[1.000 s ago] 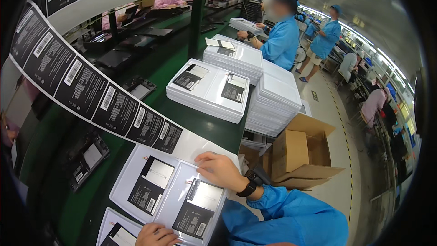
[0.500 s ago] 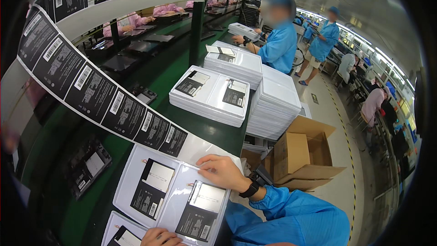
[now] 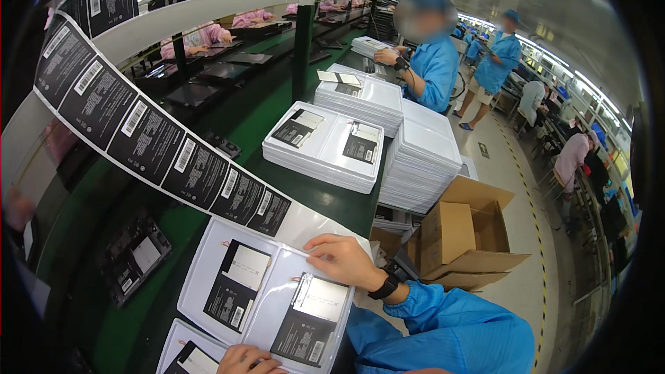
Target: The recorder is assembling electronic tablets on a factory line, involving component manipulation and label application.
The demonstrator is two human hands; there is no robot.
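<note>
A shallow white plastic tray (image 3: 267, 291) lies in front of me with two flat battery packs in its compartments. The left battery (image 3: 239, 284) and the right battery (image 3: 312, 318) each have a black label with a barcode and a bare silvery part. My left hand (image 3: 249, 359), partly cut off by the lower edge, grips the tray's near rim with bent fingers. Over the tray's far right corner is my right hand (image 3: 346, 261), fingers stretched and apart, nothing held. Beyond the tray runs a strip of black barcode labels (image 3: 163, 135) on white backing.
Another tray with a battery (image 3: 190, 360) sits at the lower left. A black device housing (image 3: 135, 260) lies on the green bench. Stacked white trays (image 3: 322, 173) stand farther off, with an open cardboard box (image 3: 464, 235) on the right. A co-worker in blue (image 3: 433, 69) works beyond.
The whole view has shifted slightly. Both my hands stay at the tray in nearly the same places. The co-worker's arms have moved at the far tray.
</note>
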